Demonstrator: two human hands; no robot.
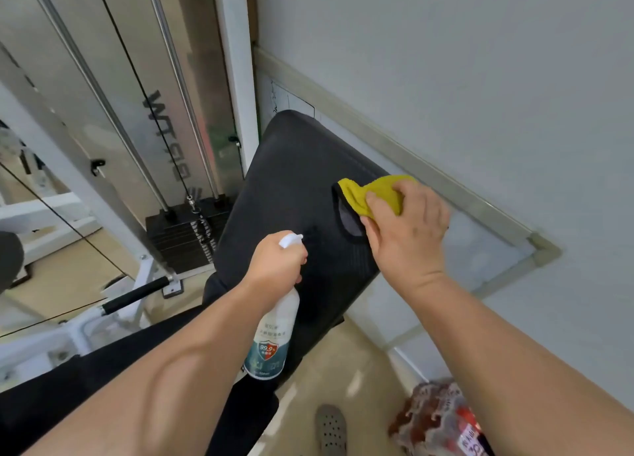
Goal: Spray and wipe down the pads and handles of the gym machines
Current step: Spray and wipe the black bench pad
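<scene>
Head view:
Left hand (276, 260): grip clamped round the neck of the spray bottle (274, 339), nozzle aimed at the black pad (291, 187).
Right hand (404, 229): grip closed on the yellow cloth (374, 193), pressed on the pad's right side.
Risk: spraying now would likely wet the right hand; mist may drift onto the wall (446, 60).
Risk: the bunched cloth may skip the pad's far end.

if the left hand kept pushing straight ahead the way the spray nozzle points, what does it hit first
Most likely the black pad: the left hand aims the spray bottle at it from close range. The cloth under the right hand sits off to the right. Depth is uncertain.
</scene>
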